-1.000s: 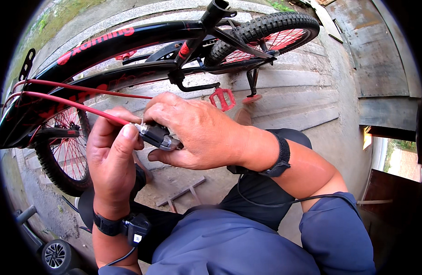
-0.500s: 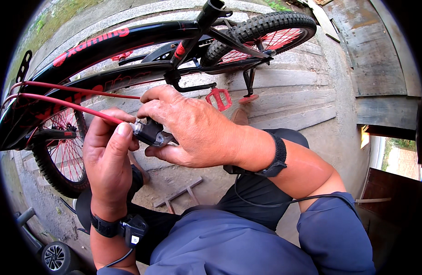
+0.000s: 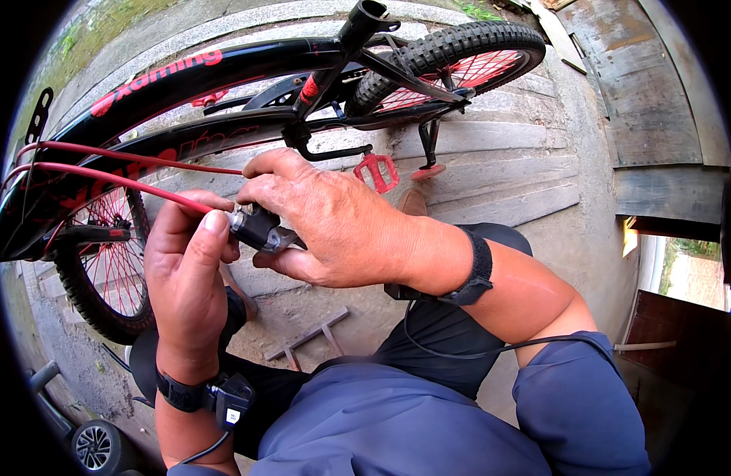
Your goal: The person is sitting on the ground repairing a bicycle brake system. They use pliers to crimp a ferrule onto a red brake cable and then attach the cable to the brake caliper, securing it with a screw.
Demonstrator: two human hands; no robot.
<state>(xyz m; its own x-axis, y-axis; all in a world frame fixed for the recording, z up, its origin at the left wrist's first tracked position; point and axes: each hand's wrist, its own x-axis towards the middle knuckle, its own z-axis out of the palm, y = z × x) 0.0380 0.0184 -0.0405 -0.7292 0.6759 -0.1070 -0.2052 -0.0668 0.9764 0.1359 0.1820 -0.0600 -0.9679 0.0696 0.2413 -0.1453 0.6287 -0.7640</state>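
Note:
My left hand [image 3: 187, 274] is closed, its thumb and fingers pinching the end of a red cable housing [image 3: 135, 184]. That end meets a small silver fitting on a black and grey bicycle brake lever [image 3: 256, 228]. Around the lever, the fingers and thumb of my right hand [image 3: 345, 222] are wrapped, hiding most of it. A second red cable [image 3: 183, 164] runs from the bike's front end to behind my right fingers. Beyond my hands, the black and red bicycle frame [image 3: 246, 59] stretches across the view.
The bike's front wheel [image 3: 107, 274] is at left, its rear wheel [image 3: 468, 67] at far right. A red pedal [image 3: 376, 173] sits just past my right hand. A T-shaped bar piece [image 3: 310, 335] lies on the ground between my legs. Wooden boards [image 3: 651, 95] stand at right.
Both hands keep the same hold on the cable and the lever. The view has shifted very slightly; little else differs.

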